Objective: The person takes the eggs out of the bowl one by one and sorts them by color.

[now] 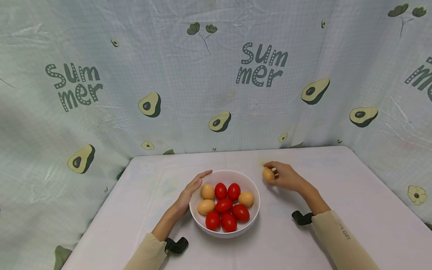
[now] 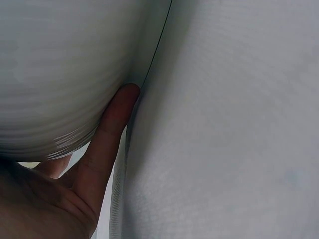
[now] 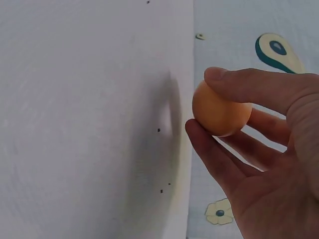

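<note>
A white bowl stands on the table with several red eggs and three light orange eggs inside. My left hand lies along the left side of the bowl, its fingers fairly straight against the outer wall. The left wrist view shows a finger stretched along the ribbed underside of the bowl. To the right of the bowl, my right hand pinches another orange egg between thumb and fingertips, over the far part of the table.
The table has a pale cover. Behind it hangs a sheet printed with avocados and lettering, reaching round both sides. A black wrist camera sits by the left sleeve and another camera by the right.
</note>
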The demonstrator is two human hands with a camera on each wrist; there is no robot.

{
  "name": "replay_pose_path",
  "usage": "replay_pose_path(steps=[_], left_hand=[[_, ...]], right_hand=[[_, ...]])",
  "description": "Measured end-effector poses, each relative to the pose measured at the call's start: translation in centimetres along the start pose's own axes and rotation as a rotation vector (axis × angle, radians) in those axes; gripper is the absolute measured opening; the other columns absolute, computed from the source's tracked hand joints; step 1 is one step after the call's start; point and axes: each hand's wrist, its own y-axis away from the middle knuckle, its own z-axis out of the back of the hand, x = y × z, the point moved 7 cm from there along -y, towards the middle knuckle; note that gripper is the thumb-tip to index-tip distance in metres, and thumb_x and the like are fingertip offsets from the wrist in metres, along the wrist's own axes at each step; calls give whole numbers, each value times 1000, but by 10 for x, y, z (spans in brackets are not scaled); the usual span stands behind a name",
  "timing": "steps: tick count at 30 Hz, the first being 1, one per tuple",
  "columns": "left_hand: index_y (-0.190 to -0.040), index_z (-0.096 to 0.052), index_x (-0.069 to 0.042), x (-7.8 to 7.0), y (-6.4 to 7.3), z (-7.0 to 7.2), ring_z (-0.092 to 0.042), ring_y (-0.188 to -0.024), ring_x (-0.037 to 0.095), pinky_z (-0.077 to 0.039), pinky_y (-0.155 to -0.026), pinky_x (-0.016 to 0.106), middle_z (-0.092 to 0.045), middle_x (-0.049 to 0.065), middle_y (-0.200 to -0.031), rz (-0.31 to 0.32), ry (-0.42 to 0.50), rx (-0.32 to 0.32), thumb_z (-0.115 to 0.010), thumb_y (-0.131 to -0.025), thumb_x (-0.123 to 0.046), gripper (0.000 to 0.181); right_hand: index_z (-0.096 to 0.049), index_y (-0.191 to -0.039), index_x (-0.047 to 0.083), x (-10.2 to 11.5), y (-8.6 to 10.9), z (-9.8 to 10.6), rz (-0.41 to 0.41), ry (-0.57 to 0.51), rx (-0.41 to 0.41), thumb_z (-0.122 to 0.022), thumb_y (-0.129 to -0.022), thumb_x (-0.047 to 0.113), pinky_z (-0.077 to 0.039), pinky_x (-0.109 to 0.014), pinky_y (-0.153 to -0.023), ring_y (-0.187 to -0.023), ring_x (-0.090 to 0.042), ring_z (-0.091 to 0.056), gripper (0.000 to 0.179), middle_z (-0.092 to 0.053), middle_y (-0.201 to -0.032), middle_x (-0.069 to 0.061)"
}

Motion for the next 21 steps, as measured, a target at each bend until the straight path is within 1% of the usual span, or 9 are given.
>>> replay_pose_path(steps=[4, 8, 13, 21], left_hand=[[-163, -31, -15, 1, 0, 0, -19, -160, 33, -10, -132, 53, -24, 10, -172, 6, -1, -4, -22, -112, -33, 54], [-163, -31, -16, 1, -1, 0, -20, -160, 33, -11, -132, 53, -24, 10, -172, 10, 1, -3, -22, -112, -33, 54], [-162, -31, -15, 0, -2, 0, -21, -160, 33, -11, -132, 52, -25, 10, -171, 10, 3, -6, -22, -112, -33, 54], [-162, -31, -15, 0, -1, 0, -21, -160, 33, -11, -132, 52, -26, 10, -171, 16, -2, -12, -22, -112, -32, 54]], right_hand=[[-58, -135, -7, -4, 0, -5, -26, -8, 28, -80, -86, 7, -60, -49, -94, -116, -40, -65, 56, -65, -129, -24], [-59, -134, -6, -3, 0, -7, -30, -10, 43, -82, -85, 8, -61, -47, -92, -115, -40, -65, 56, -65, -130, -24], [-59, -135, -5, -2, 1, -8, -35, -9, 59, -82, -84, 8, -61, -46, -93, -116, -40, -64, 57, -64, -133, -24], [-59, -137, -2, -5, 0, -10, -67, -25, 78, -83, -85, 9, -60, -47, -96, -120, -39, -63, 58, -63, -136, -22]])
